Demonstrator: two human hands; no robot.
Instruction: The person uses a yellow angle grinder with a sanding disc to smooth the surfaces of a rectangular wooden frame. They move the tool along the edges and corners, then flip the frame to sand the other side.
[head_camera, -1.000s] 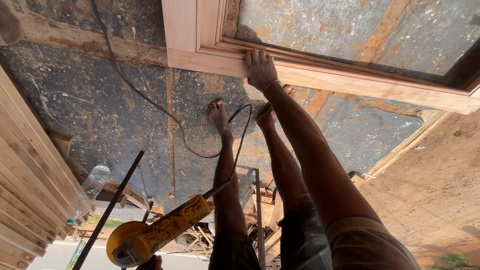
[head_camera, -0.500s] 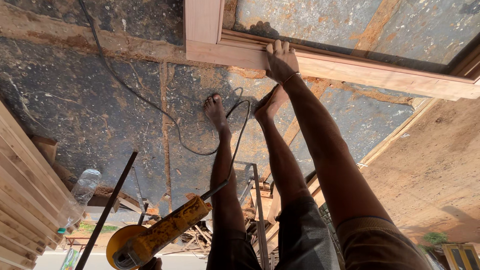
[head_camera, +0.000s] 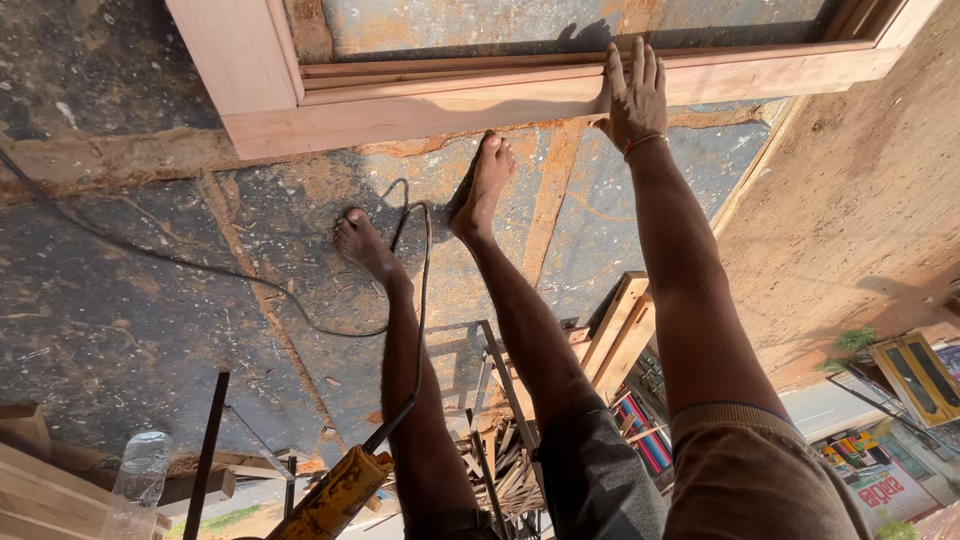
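Right hand (head_camera: 635, 95) is seen laid flat and open, palm down with fingers stretched together, on the lower rail of a pale wooden frame (head_camera: 420, 110). Nothing is gripped by it. A red thread (head_camera: 645, 142) is worn on its wrist. The left hand is not in view.

The frame is lying on a dark, dust-streaked stone floor (head_camera: 130, 300), its corner at the far left and its rail running off to the far right. The toes of the right foot (head_camera: 488, 180) are touching the rail's near edge, left of the hand. The left foot (head_camera: 362, 240) is set further left and nearer, apart from the frame.

A yellow, grimy angle grinder (head_camera: 335, 500) is seen at the near edge, left of the legs; what holds it cannot be told. Its black cable (head_camera: 420, 300) is looped up beside the left foot and trails away across the floor to the left. A clear plastic bottle (head_camera: 138, 475), a dark metal bar (head_camera: 205, 450) and stacked timber planks (head_camera: 40, 505) are found at the near left.
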